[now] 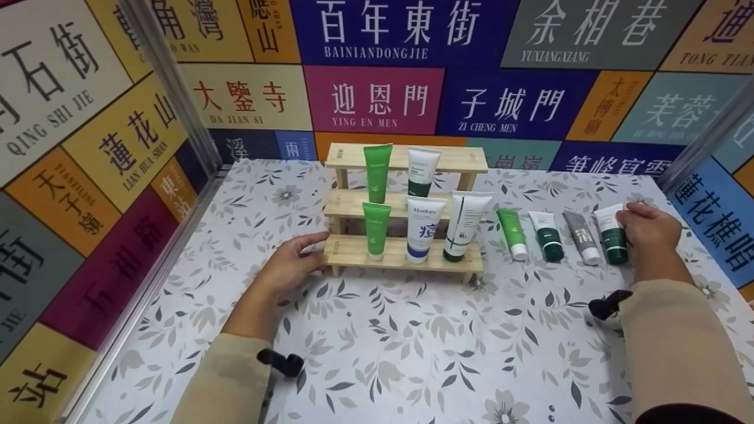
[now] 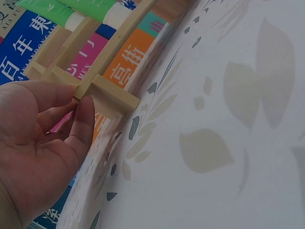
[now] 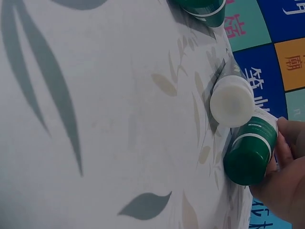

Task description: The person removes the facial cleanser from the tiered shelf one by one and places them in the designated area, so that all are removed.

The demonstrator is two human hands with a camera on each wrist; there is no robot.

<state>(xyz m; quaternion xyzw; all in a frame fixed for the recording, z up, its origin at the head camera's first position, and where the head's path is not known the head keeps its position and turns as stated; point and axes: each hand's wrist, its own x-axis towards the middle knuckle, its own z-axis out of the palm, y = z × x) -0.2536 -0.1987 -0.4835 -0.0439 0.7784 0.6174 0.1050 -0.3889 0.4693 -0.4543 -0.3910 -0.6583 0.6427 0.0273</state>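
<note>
A three-tier wooden display rack (image 1: 347,254) stands at the middle back of the table. My left hand (image 1: 291,264) pinches the left end of its lowest step between thumb and fingers, as the left wrist view shows at the step's corner (image 2: 81,90). Off to the right, my right hand (image 1: 652,238) holds a white squeeze tube with a dark green lower end (image 1: 612,235) by its right side. That tube lies at the right end of a row. Seen from the right wrist, its green cap (image 3: 248,162) faces the camera, with my fingers along the side.
On the rack stand green tubes (image 1: 376,229), a white-and-blue tube (image 1: 424,227), a large white tube (image 1: 468,224) and a white-and-green tube (image 1: 422,168). Beside the held tube lie a grey tube (image 1: 580,235), another white-and-green one (image 1: 546,235) and a green one (image 1: 512,232). Printed panels (image 1: 374,100) enclose the table.
</note>
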